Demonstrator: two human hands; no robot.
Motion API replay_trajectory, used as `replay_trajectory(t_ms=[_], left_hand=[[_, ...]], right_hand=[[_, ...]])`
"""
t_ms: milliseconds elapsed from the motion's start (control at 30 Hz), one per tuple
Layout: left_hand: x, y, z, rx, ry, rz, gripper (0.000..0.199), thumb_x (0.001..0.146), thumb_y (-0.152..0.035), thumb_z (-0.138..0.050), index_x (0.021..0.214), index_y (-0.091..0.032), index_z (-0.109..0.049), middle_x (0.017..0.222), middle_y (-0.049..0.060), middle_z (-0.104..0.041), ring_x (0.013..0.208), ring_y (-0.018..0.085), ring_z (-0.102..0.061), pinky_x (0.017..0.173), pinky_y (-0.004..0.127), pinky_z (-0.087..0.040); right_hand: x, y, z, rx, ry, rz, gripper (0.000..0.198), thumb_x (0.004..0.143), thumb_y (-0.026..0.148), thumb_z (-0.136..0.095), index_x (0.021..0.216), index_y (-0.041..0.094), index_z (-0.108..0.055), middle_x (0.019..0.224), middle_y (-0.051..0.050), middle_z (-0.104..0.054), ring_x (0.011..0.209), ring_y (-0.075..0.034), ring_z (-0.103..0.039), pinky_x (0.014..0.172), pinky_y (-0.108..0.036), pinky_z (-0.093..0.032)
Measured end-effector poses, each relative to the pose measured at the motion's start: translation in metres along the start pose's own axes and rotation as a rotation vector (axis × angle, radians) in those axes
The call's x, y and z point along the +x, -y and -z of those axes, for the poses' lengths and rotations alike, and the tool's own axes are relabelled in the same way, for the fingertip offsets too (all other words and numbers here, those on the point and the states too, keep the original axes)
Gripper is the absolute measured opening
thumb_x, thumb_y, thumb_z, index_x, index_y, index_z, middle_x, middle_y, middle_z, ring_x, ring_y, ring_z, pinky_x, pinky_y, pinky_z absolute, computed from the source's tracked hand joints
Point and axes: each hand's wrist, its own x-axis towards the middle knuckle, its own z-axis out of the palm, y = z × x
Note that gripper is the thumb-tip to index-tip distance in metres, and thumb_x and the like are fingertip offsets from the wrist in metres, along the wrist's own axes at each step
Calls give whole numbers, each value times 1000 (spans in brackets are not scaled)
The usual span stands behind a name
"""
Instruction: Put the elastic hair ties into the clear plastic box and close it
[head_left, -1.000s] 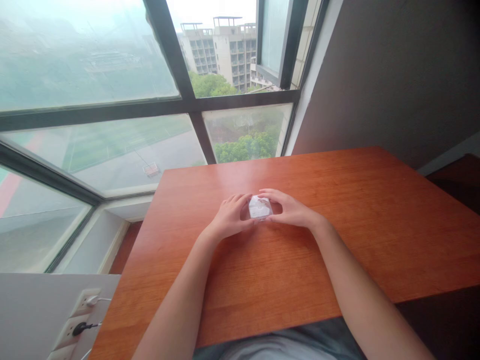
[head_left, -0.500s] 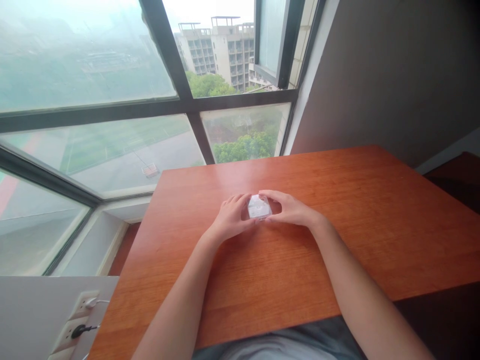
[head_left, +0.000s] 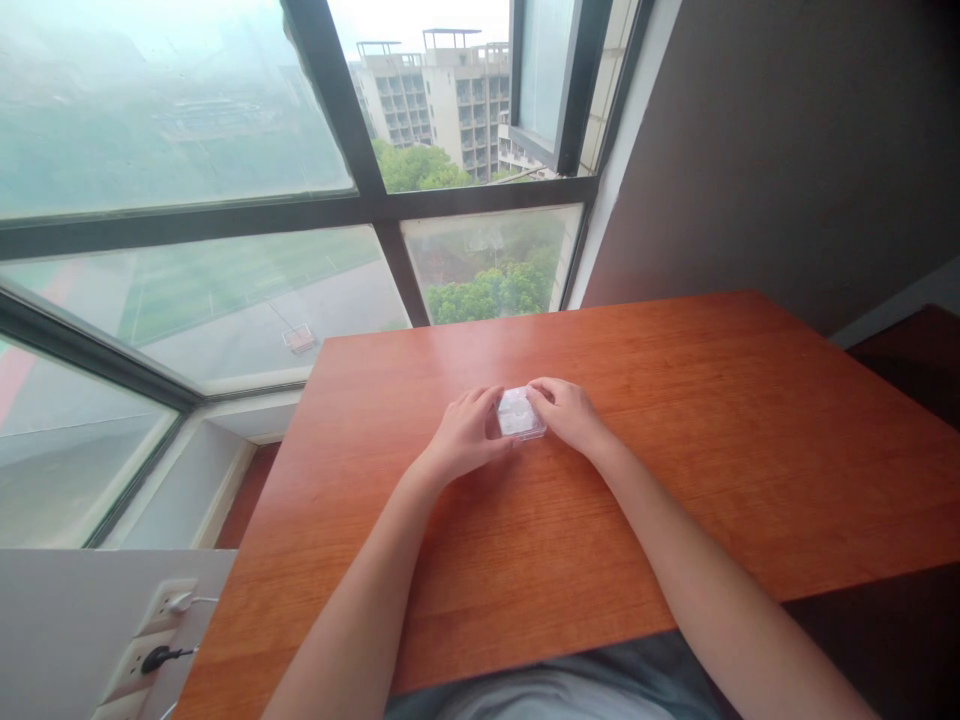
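Note:
A small clear plastic box (head_left: 517,413) with something whitish inside rests on the brown wooden table (head_left: 540,560). Around its left side curves my left hand (head_left: 469,432), thumb at the near edge and fingers at the far edge, gripping it. My right hand (head_left: 566,410) is at the box's right side, its thumb on the top near the right edge and its fingers bent at the far right corner. The right fingertips are partly hidden, and what exactly is inside the box is too small to make out.
Beyond the table stands a large window (head_left: 225,330) with dark frames, one pane swung outward. A grey wall (head_left: 750,150) rises at the right. Wall sockets (head_left: 150,640) with a white and a black plug are at the lower left, beside the table's edge.
My right thumb has left the near right corner and moved up onto the top of the box, with the right wrist shifting left. My left hand stays in place.

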Motion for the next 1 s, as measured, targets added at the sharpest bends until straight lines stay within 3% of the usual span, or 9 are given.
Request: replay_trajectory(t_ms=[400, 600, 733, 1000], left_hand=[[-1, 2, -1, -9, 5, 8, 71, 72, -42, -73, 135, -21, -48, 132, 11, -56, 121, 31, -51, 103, 46, -41], [-1, 3, -2, 6, 8, -7, 70, 74, -49, -70, 135, -22, -47, 134, 11, -55, 123, 31, -50, 105, 45, -39], [0, 4, -3, 3, -8, -24, 58, 84, -50, -60, 134, -22, -48, 133, 11, -56, 121, 28, -51, 104, 44, -39], [0, 6, -4, 125, 26, -21, 61, 84, -53, -59, 136, -25, -45, 139, 11, -50, 126, 31, -46, 102, 47, -39]], right_hand=[[2, -4, -5, 3, -22, -16, 21, 88, 30, -55, 99, 21, -70, 96, -3, -73, 86, -17, -65, 78, -27, -48], [-6, 6, -7, -243, -19, 5, 29, 94, 29, -44, 109, 23, -68, 107, -7, -69, 97, -21, -63, 84, -29, -46], [-10, 15, -5, -379, 16, -7, 33, 96, 31, -41, 116, 27, -66, 107, -7, -68, 92, -21, -63, 77, -29, -45], [-10, 23, -3, -530, 75, 30, 35, 99, 37, -37, 120, 31, -64, 103, -8, -64, 94, -22, -59, 73, -30, -44]])
